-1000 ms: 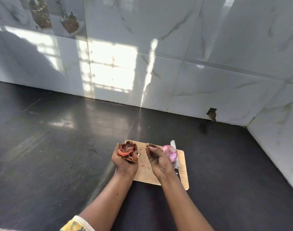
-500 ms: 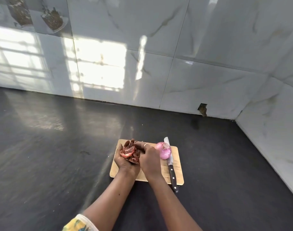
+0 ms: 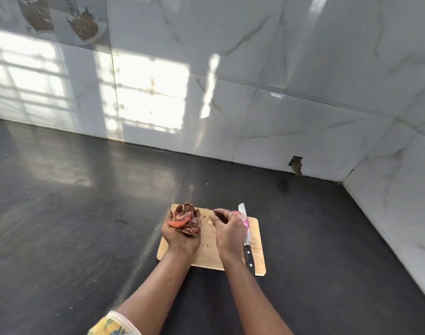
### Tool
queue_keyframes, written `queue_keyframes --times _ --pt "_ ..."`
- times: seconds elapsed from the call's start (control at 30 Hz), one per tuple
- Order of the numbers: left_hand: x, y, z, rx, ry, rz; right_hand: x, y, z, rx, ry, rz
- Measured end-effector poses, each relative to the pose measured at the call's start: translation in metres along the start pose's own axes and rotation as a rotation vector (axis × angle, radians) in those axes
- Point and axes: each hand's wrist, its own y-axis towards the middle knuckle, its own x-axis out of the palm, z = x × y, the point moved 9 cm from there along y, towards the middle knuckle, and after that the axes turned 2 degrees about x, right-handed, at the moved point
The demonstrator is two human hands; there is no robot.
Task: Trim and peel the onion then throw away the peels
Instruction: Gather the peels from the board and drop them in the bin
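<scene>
My left hand [image 3: 178,234] is palm up over the left end of the wooden cutting board [image 3: 256,250], cupped round a heap of red-brown onion peels [image 3: 185,220]. My right hand [image 3: 227,229] hovers over the middle of the board, knuckles up and fingers loosely bent, with nothing visible in it. Behind its knuckles lies the peeled pink onion [image 3: 244,220], partly hidden. A black-handled knife [image 3: 249,257] lies along the board's right side, blade pointing away. Small peel scraps [image 3: 207,234] dot the board between my hands.
The board sits on a dark countertop [image 3: 86,226] that runs far to the left and front. White marble-look tiled walls [image 3: 303,105] close the back and right side, meeting at a corner. A chipped hole [image 3: 296,164] shows at the wall's base.
My right hand has drawn away from my left hand's peel heap to the board's middle, and now covers part of the onion. The camera moved closer and tilted slightly.
</scene>
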Motion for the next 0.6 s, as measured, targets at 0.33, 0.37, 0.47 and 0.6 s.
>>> queue_keyframes --times 0.33,0.37,0.47,0.6 --pt "0.004 0.002 0.019 0.067 -0.012 -0.001 0.019 -0.004 0.041 0.046 -0.204 -0.272" --pt "0.003 0.001 0.020 0.068 -0.013 0.002 0.020 -0.005 0.038 0.017 -0.243 -0.263" --pt "0.002 -0.001 0.023 0.075 -0.008 0.008 0.024 -0.012 0.029 -0.075 -0.336 -0.224" --pt "0.001 -0.003 0.025 0.083 0.008 0.007 0.044 -0.027 0.024 -0.192 -0.414 -0.248"
